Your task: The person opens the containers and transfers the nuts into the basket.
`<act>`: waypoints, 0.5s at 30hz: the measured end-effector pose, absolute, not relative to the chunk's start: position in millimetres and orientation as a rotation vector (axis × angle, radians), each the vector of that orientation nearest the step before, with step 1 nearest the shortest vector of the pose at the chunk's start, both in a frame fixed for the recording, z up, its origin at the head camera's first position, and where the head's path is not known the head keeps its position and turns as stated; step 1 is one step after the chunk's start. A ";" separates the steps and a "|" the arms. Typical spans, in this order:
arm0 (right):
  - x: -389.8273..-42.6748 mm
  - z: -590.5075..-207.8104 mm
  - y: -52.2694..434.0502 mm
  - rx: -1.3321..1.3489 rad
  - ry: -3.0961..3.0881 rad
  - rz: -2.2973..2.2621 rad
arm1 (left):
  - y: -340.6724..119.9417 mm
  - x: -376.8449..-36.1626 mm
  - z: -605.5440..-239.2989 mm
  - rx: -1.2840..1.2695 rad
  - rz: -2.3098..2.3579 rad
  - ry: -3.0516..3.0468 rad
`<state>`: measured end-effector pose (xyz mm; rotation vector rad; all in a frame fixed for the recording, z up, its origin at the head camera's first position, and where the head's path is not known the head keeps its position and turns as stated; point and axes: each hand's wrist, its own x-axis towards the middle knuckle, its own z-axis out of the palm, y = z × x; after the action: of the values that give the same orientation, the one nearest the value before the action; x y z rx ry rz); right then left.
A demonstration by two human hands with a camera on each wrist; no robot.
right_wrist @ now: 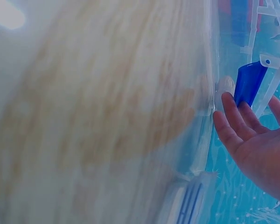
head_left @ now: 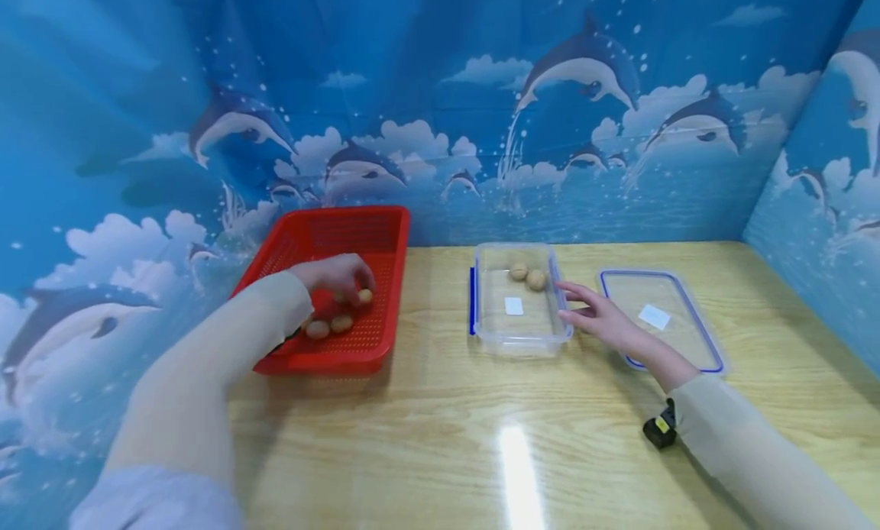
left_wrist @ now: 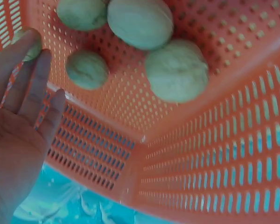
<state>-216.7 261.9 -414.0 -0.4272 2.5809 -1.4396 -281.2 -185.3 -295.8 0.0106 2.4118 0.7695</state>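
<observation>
Inside the red basket (head_left: 397, 286), my left hand (head_left: 337, 274) reaches down and pinches a walnut (head_left: 365, 295) between thumb and fingertips. In the left wrist view, the thumb crosses that walnut (left_wrist: 31, 45), while the other fingers are fairly straight. More walnuts (head_left: 341, 324) lie on the basket floor around the hand. My right hand (head_left: 596, 315) has its fingers spread at the right side of a clear plastic box (head_left: 519, 337). Its fingertips (right_wrist: 227, 99) are right at the box's blue latch (right_wrist: 250, 81). Two walnuts (head_left: 535, 280) sit toward the back of the box.
A clear lid with a blue seal (head_left: 694, 316) lies on the wooden table (head_left: 426, 438), to the right of the box. Another blue latch (head_left: 472, 301) sticks out on the box's left side. Behind the table hangs a dolphin-print backdrop (head_left: 440, 95), which continues along both sides.
</observation>
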 end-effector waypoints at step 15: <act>-217.3 -416.1 257.0 -0.452 2.578 -1.460 | -184.8 -269.0 -300.1 -0.285 0.916 2.303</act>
<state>-217.3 257.0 -416.1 -0.4525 2.5779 -1.4595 -269.0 -184.8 -300.1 -0.2850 2.3032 0.9164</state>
